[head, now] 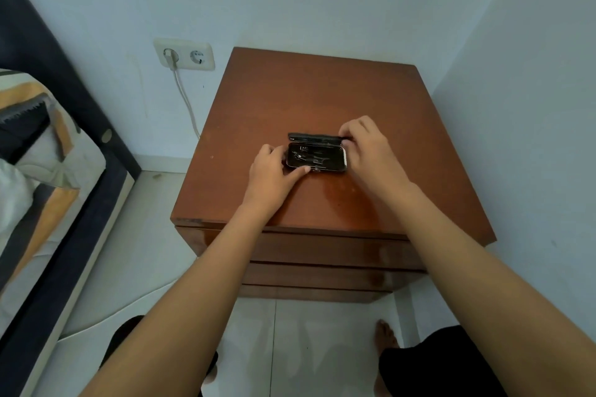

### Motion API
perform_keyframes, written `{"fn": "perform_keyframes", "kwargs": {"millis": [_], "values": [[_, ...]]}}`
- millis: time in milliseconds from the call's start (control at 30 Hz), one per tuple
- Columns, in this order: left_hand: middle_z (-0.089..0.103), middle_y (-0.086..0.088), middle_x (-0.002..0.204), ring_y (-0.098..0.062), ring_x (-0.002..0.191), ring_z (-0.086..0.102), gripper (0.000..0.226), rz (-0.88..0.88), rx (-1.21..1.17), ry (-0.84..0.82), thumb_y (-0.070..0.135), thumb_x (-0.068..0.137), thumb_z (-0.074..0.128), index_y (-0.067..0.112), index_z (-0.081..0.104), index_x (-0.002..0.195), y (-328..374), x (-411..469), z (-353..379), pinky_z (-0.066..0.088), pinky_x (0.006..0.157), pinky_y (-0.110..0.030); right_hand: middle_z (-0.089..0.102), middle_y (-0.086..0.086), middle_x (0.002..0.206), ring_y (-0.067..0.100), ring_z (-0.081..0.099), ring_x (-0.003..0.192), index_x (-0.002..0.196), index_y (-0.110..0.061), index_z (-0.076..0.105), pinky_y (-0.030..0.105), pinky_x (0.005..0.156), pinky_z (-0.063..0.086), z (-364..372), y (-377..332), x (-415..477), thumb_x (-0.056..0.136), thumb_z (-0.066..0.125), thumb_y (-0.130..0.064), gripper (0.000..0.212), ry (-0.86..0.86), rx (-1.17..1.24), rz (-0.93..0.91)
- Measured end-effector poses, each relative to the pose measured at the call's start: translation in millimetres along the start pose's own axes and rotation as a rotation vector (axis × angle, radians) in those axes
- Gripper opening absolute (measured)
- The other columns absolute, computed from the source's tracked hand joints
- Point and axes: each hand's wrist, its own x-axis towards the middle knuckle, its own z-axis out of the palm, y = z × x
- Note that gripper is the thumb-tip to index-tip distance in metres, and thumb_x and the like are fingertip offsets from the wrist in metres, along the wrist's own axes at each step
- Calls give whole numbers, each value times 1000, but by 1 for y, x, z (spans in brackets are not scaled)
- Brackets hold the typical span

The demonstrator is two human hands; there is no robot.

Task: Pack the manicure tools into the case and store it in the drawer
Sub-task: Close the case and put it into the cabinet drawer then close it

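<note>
head view looks down on a brown wooden nightstand (322, 100) in a room corner, its top the surface for the work, with a bed (48, 171) at nine o'clock and a wall socket (184, 54) at eleven o'clock. below the surface's near edge the drawer fronts (322, 255) sit flush and closed. near the middle of the surface lies the black manicure case (316, 156), open, its lid (314, 138) standing up at the twelve o'clock side. the left hand (274, 167) steadies the case at its nine o'clock end, thumb along the front rim, so that grip is clamped lightly on the case. the right hand (364, 145) is at the lid's three o'clock corner with fingers pinched together on it. inside, the manicure tools (308, 156) show as small metal glints, too small to tell apart. none lie loose on the surface, so packing looks done and closing the lid seems the step in hand. next would call for folding the lid down till the front clasp catches, then freeing a hand to pull a drawer open.
</note>
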Motion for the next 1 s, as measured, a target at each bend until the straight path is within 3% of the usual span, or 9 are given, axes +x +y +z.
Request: {"fn": "perform_keyframes", "kwargs": {"millis": [133, 200, 367, 600, 1000], "values": [[46, 2, 95, -21, 91, 53, 49, -21, 10, 57, 37, 78, 71, 13, 58, 119, 2, -1, 4, 46, 83, -34, 55, 10, 107, 23, 51, 103, 108, -7, 62, 24, 89, 37, 16, 10, -19, 90, 55, -16, 21, -106, -51, 3], [47, 2, 96, -18, 90, 52, 52, -1, 5, 66, 38, 78, 71, 12, 57, 121, 2, -3, 3, 45, 82, -30, 58, 7, 109, 21, 50, 104, 110, -9, 64, 23, 89, 36, 23, 9, -23, 91, 56, -22, 25, -77, -24, 63], [52, -4, 105, -15, 95, 53, 59, -18, -25, 92, 40, 88, 58, 6, 46, 135, 4, -7, 2, 46, 85, -30, 61, 8, 105, 25, 53, 103, 99, -6, 68, 24, 86, 39, 32, 1, -22, 86, 63, -15, 17, 40, 64, 189], [52, -5, 107, -18, 96, 54, 58, -45, 4, 74, 39, 88, 58, 5, 47, 134, 5, -4, 4, 48, 88, -36, 60, 8, 109, 24, 50, 107, 102, -5, 67, 20, 87, 33, 35, -3, -22, 87, 61, -13, 19, 37, 62, 221], [52, -9, 115, -23, 107, 49, 54, 16, 153, 59, 40, 94, 47, 10, 41, 139, 2, -8, 6, 46, 91, -41, 58, 5, 112, 18, 52, 107, 117, -10, 61, 26, 88, 44, 37, 5, -30, 87, 61, -31, 37, 117, 82, 298]]}}
